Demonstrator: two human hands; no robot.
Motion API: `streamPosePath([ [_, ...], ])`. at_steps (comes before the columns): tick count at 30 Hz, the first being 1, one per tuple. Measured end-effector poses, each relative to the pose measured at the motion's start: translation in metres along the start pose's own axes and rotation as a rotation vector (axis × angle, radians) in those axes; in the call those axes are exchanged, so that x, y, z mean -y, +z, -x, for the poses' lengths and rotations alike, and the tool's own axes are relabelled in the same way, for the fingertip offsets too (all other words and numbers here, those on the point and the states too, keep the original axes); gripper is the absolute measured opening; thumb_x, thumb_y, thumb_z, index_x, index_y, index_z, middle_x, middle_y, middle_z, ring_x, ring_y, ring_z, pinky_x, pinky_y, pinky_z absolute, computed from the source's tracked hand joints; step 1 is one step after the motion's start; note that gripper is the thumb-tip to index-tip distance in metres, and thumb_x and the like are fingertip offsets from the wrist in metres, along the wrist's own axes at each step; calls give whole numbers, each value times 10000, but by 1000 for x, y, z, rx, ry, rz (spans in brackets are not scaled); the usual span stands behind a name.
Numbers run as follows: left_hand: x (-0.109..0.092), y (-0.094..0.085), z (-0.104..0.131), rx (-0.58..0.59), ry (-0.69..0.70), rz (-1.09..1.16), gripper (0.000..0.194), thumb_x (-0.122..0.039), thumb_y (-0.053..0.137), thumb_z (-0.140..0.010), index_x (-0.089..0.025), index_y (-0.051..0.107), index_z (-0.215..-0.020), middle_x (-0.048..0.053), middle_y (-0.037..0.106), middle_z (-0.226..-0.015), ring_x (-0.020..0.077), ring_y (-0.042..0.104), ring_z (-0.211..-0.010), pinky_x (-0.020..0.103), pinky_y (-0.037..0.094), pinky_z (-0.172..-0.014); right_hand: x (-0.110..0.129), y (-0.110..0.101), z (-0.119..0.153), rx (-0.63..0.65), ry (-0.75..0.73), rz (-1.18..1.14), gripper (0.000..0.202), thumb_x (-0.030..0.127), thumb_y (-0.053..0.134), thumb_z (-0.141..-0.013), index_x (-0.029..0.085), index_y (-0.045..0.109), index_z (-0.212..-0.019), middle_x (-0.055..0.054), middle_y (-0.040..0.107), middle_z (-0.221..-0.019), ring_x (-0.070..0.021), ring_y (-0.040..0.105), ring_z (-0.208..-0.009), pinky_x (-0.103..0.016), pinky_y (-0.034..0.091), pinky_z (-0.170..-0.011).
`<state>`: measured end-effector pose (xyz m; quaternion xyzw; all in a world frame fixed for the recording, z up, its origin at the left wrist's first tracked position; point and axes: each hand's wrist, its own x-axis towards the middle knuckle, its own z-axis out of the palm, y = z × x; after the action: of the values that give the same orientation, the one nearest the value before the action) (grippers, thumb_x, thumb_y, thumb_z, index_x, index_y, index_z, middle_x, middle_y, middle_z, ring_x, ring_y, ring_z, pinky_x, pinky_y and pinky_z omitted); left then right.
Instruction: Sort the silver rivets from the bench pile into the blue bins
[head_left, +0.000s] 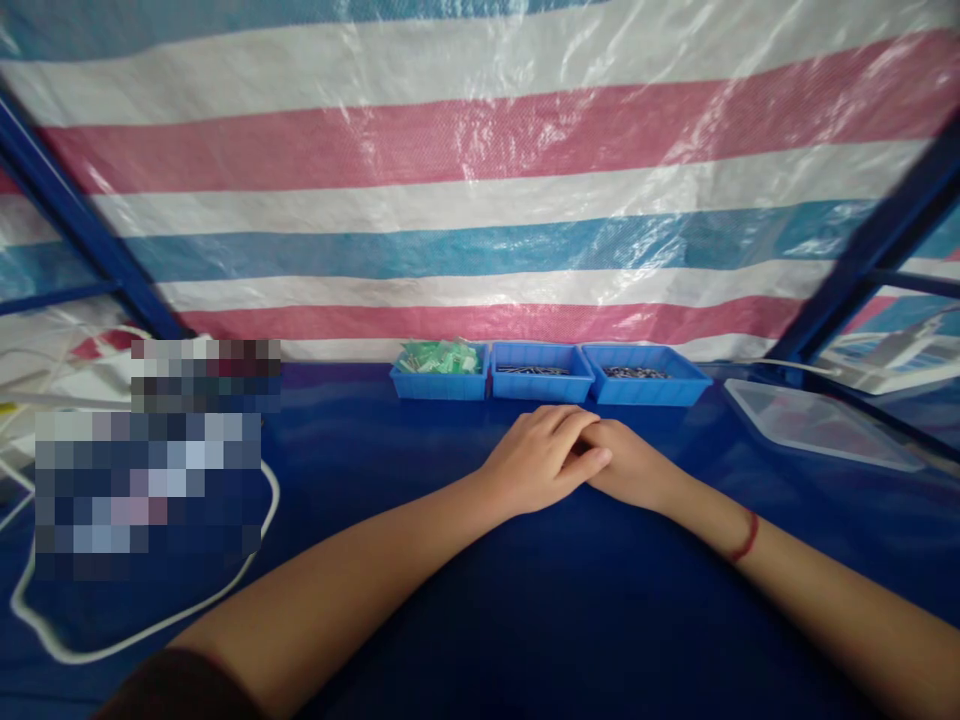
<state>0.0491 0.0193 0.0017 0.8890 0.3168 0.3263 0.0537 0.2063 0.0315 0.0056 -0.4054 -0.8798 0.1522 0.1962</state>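
Observation:
My left hand [544, 460] lies across the fingers of my right hand [630, 465] above the blue table. Its fingers rest flat over the other hand, with the thumb stretched out apart from them; no object shows in it. The right hand's fingers are hidden beneath, so whether they are curled cannot be seen. A dark red string bracelet [746, 537] circles the right wrist. Just beyond the hands stand three blue bins: a left bin [441, 386] with green-and-clear small packets [442, 356], a middle bin [541, 388] and a right bin [656, 391], both with small metal pieces.
A translucent plastic lid [821, 425] lies at the right of the blue table [480, 630]. A white cable [150, 632] loops on the left beside a blurred-out area. Behind hangs a striped plastic sheet [465, 240] between blue metal posts [97, 215].

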Motion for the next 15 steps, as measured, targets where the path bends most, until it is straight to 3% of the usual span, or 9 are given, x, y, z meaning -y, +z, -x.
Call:
streamPosePath([
  [7,0,2,1,49,-13,-21,367,-367,388,-931,-168,440,-1235,88,546,-1245,221,510,-1139,361,408,-975,-3,4,-1,-48,-7,-4,204,176,471,-780,153,659,-856,-94,713,-877,-231,679,-799,-274,482,-640],
  [15,1,1,4,53,-47,-67,364,-393,386,-926,-200,455,-1226,81,547,-1228,226,546,-1092,364,445,-928,0,17,-2,-106,94,148,193,198,480,-796,137,663,-813,-104,709,-829,-209,672,-734,-250,461,-608],
])
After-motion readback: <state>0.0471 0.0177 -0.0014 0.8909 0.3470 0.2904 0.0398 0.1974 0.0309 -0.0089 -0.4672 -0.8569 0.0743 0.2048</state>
